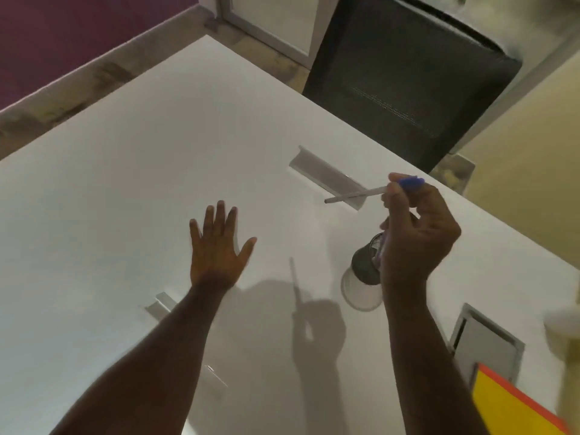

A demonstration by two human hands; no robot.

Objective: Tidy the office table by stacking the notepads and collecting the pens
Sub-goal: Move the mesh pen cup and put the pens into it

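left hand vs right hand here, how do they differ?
The left hand is spread, fingers straight, palm down over the white table, holding nothing; whether it touches is unclear. The right hand is curled and raised, pinching a pen near its blue-capped end. The left hand is over bare tabletop; the right hand is above the dark pen cup. Both are bare, reaching forward over the same table.
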